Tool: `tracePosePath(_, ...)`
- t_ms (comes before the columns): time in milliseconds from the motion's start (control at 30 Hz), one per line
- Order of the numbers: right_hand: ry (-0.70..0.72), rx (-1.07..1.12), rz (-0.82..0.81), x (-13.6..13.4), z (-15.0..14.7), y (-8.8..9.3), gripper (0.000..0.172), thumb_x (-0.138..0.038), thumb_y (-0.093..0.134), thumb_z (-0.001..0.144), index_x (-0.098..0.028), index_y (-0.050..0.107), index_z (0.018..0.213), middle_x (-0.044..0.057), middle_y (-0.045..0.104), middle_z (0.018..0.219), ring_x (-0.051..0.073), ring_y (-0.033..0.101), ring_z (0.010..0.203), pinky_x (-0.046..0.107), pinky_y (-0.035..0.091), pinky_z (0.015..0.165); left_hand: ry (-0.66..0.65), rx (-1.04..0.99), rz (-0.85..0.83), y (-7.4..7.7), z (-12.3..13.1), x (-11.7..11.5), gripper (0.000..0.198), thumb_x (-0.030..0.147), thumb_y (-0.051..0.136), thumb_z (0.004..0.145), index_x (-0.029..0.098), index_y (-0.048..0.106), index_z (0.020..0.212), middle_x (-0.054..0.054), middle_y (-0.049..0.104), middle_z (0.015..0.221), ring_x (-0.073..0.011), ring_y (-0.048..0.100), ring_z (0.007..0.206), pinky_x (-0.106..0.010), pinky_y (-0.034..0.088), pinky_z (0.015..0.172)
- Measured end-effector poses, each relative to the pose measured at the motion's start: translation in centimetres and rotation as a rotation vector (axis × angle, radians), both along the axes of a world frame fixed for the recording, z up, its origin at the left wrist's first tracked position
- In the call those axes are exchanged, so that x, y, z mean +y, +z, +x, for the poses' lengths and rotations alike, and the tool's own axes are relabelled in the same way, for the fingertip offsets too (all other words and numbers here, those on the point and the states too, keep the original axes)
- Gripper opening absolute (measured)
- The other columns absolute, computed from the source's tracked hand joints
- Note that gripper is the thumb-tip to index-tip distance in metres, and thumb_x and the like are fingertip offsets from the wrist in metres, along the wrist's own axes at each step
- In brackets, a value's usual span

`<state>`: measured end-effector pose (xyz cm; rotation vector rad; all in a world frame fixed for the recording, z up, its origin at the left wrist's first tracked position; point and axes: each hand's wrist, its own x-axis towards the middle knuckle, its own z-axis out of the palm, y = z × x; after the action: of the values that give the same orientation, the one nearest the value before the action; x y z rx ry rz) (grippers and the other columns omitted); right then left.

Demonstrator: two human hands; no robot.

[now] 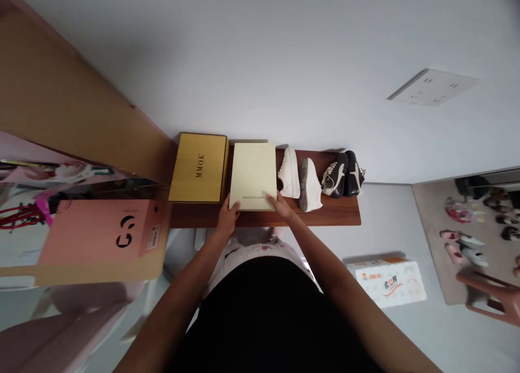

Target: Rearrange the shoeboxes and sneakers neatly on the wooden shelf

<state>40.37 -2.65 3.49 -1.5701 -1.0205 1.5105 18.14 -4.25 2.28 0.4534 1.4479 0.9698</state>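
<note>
Both my hands grip a cream shoebox (254,170) marked MEIZHIYUAN by its near corners, over a brown wooden shelf (337,217). My left hand (228,217) is closed on the left corner, and my right hand (281,205) on the right corner. To the left of it sits a yellow MMOK box (199,167) with dark edges. Right of the cream shoebox stand a white sneaker (289,172) and a second white shoe (311,186) tipped on its side. Farther right is a pair of dark sneakers (344,174) with pale trim. Whether the cream shoebox touches the shelf is hidden.
A pink box (101,229) lies on a wooden desk (138,267) at left, near a pink chair (77,329). A white tissue pack (390,282) is on the floor at right. Beyond are several shoes and a pinkish stool (493,294). A socket plate (434,86) is on the wall.
</note>
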Motion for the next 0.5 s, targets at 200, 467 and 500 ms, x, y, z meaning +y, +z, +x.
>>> tracePosePath(200, 0.006, -0.039, -0.095, 0.9, -0.2, -2.1, 0.066, -0.055, 0.068, 0.087, -0.023, 0.056, 0.144, 0.011, 0.064, 0.143, 0.031, 0.058, 0.131, 0.055, 0.049, 0.112, 0.021, 0.067, 0.031, -1.3, 1.1, 0.5, 0.068, 0.026, 0.071, 0.086, 0.032, 0.052, 0.151, -0.007, 0.062, 0.148, -0.0201, 0.064, 0.127, -0.036, 0.054, 0.103)
tracePosePath(467, 0.023, -0.065, -0.044, 2.2, -0.7, -3.4, 0.069, -0.058, 0.066, 0.087, -0.019, 0.054, 0.142, 0.012, 0.066, 0.137, 0.028, 0.055, 0.134, 0.051, 0.043, 0.116, 0.032, 0.097, 0.052, -1.9, 0.6, 1.4, 0.062, 0.029, 0.069, 0.088, 0.029, 0.053, 0.149, -0.01, 0.062, 0.146, -0.021, 0.065, 0.125, -0.038, 0.055, 0.103)
tracePosePath(500, 0.021, -0.068, -0.046, 2.4, -0.8, -3.5, 0.069, -0.058, 0.066, 0.087, -0.019, 0.053, 0.143, 0.011, 0.066, 0.137, 0.028, 0.055, 0.134, 0.05, 0.043, 0.117, 0.023, 0.107, 0.049, -1.9, 0.6, 1.6, 0.06, 0.03, 0.068, 0.089, 0.029, 0.054, 0.148, -0.01, 0.062, 0.146, -0.0213, 0.064, 0.126, -0.038, 0.054, 0.104)
